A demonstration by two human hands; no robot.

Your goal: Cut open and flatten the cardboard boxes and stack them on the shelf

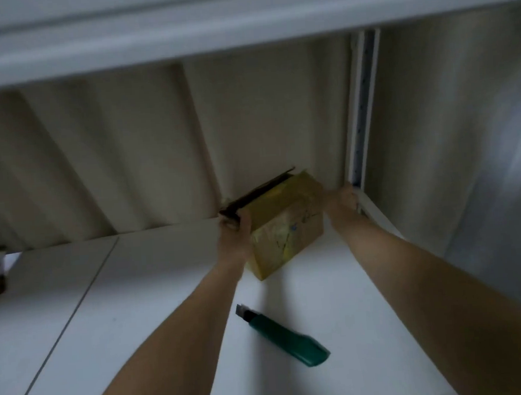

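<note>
Left hand [235, 230] fingers hold the box [285, 223]; right hand [341, 199] fingers are hidden, cannot tell. The knife [282, 334] below could cut an arm.

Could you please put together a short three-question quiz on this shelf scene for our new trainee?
1. True or false: the green-handled utility knife is held in the right hand.
2. Which hand grips the dark flattened cardboard sheet beside the tape-covered brown cardboard box? A) left hand B) right hand C) neither
3. Fill in: the knife lies on the white ______, nearer the camera than the box.

Key
1. False; it lies loose, no hand on it.
2. A; the fingers curl round its end.
3. shelf board.
</note>
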